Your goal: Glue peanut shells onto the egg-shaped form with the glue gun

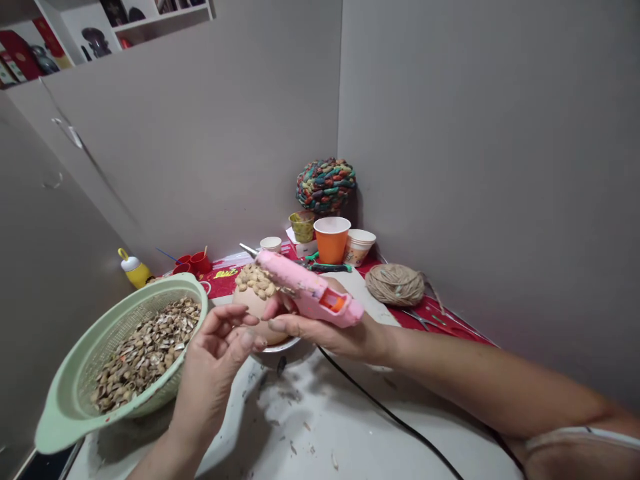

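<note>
In my right hand (330, 333) is a pink hot glue gun (295, 280), tilted so its metal nozzle points up and to the left. A black cord hangs below it. My left hand (220, 347) is held with palm up and fingers loosely bent and apart; I see nothing in it. Behind both hands sits a smooth, tan, rounded form (250, 303) on a white dish, partly hidden. Peanut shells (256, 280) cover its top. Left of my left hand, a pale green colander (70, 373) holds many split nut shells (145, 353).
A ball of twine (395, 285) lies right, near scissors (423, 320). Farther back stand an orange cup (332, 240), paper cups (361, 247) and a multicoloured lumpy ball (327, 185). Red cups (201, 262) and a yellow bottle (134, 270) stand at the left. Shell bits litter the white tabletop (310, 427).
</note>
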`<control>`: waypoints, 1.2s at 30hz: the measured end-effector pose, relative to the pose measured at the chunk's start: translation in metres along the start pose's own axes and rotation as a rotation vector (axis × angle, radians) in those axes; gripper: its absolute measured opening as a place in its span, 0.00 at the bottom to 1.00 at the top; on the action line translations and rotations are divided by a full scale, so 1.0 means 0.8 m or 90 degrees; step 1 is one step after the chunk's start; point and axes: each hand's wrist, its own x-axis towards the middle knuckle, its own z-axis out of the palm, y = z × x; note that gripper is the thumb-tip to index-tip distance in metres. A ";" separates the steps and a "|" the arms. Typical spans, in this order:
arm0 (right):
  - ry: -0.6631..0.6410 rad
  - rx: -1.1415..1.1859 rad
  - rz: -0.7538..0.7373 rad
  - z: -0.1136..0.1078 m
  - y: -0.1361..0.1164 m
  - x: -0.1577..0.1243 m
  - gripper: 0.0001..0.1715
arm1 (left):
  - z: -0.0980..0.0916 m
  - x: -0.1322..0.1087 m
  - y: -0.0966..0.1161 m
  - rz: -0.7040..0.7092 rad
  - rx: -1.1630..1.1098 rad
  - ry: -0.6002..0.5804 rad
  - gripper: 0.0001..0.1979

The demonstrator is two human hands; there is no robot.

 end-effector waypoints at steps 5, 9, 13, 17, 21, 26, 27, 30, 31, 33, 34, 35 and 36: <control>-0.009 -0.056 -0.038 0.005 0.014 0.002 0.12 | -0.002 0.002 -0.009 0.012 0.104 -0.002 0.15; 0.004 -0.214 -0.120 0.003 0.019 0.002 0.08 | -0.001 0.004 -0.011 0.061 0.179 0.008 0.14; -0.006 -0.245 -0.191 -0.001 0.022 0.002 0.05 | 0.000 0.004 -0.014 0.118 0.249 0.009 0.12; 0.007 -0.280 -0.192 0.000 0.023 0.001 0.07 | -0.003 0.003 -0.016 0.201 0.328 0.024 0.10; 0.008 -0.307 -0.207 0.004 0.027 -0.002 0.07 | -0.006 0.002 -0.018 0.280 0.387 0.035 0.10; 0.050 -0.354 -0.207 0.009 0.031 -0.004 0.06 | -0.005 -0.002 -0.026 0.395 0.400 0.059 0.10; 0.058 -0.355 -0.206 0.010 0.031 -0.004 0.06 | -0.005 -0.003 -0.028 0.421 0.391 0.062 0.11; 0.058 -0.332 -0.194 0.013 0.028 -0.006 0.06 | -0.004 -0.005 -0.033 0.500 0.379 0.066 0.12; 0.056 -0.317 -0.186 0.013 0.027 -0.006 0.05 | -0.003 -0.006 -0.035 0.530 0.379 0.069 0.13; 0.049 -0.282 -0.169 0.013 0.023 -0.007 0.05 | 0.000 -0.007 -0.036 0.588 0.383 0.076 0.14; 0.045 -0.264 -0.160 0.012 0.021 -0.007 0.05 | 0.002 -0.007 -0.036 0.605 0.383 0.083 0.14; 0.039 -0.244 -0.150 0.012 0.018 -0.007 0.05 | 0.005 -0.008 -0.036 0.615 0.380 0.090 0.14; 0.031 -0.223 -0.139 0.011 0.016 -0.007 0.06 | 0.008 -0.009 -0.036 0.616 0.374 0.096 0.14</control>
